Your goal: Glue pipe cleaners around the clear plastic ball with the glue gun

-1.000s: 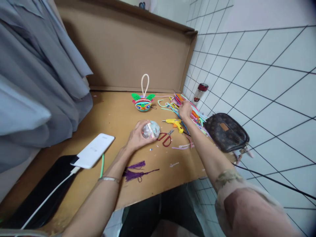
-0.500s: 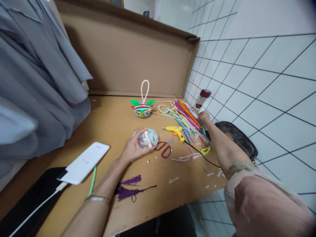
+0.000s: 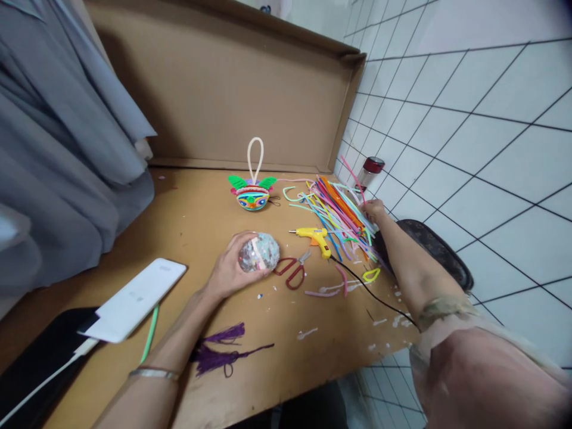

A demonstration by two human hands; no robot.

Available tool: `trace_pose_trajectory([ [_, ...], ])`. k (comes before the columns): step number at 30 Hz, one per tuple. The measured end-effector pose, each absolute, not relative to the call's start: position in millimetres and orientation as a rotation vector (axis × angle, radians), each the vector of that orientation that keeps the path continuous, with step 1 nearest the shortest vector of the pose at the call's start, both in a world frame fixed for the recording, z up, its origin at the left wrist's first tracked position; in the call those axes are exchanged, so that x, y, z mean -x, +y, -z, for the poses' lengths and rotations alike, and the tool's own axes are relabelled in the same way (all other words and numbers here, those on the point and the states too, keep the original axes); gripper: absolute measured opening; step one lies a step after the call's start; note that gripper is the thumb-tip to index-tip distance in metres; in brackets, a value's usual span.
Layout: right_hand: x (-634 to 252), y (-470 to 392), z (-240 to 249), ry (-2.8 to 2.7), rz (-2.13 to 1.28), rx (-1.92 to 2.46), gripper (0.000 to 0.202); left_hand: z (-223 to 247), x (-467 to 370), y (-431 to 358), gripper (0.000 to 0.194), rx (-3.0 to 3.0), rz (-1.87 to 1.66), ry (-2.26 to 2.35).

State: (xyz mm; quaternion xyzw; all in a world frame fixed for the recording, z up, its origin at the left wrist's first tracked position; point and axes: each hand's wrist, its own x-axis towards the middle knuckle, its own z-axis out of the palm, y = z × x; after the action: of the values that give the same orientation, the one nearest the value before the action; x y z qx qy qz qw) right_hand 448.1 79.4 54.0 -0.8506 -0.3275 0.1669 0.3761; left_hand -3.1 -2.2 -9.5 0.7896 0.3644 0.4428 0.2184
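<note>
1. The right hand (image 3: 373, 211) has moved to the 2 o'clock end of the strips (image 3: 336, 208); a pink strip (image 3: 353, 176) now rises from its pinched fingertips. A strip seems to have been picked out for the work.
2. The left hand (image 3: 229, 268) still clasps the ball (image 3: 263, 252), thumb and fingers curved around its 9 o'clock side.
3. The ball is rounded, shiny and mottled, with a pale band; it sits at 6 o'clock from the charm (image 3: 252, 199), near the scissors (image 3: 294, 273).
</note>
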Motion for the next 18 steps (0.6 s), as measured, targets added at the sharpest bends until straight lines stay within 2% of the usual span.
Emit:
trace_pose_trajectory([
  [9,-435.2,74.7,-74.9,-0.721,-0.504,2.077,0.039,8.6,2.5,-2.9,0.07,-2.185,-1.228,1.004],
  [13,-436.3,82.1,-99.5,-0.724,-0.381,1.942,0.017,7.9,1.3,-3.2,0.071,-2.17,-1.226,1.015],
  [18,-432.0,89.5,-135.3,-0.791,-0.251,1.72,0.006,6.0,0.8,-3.8,0.07,-2.175,-1.22,1.026],
])
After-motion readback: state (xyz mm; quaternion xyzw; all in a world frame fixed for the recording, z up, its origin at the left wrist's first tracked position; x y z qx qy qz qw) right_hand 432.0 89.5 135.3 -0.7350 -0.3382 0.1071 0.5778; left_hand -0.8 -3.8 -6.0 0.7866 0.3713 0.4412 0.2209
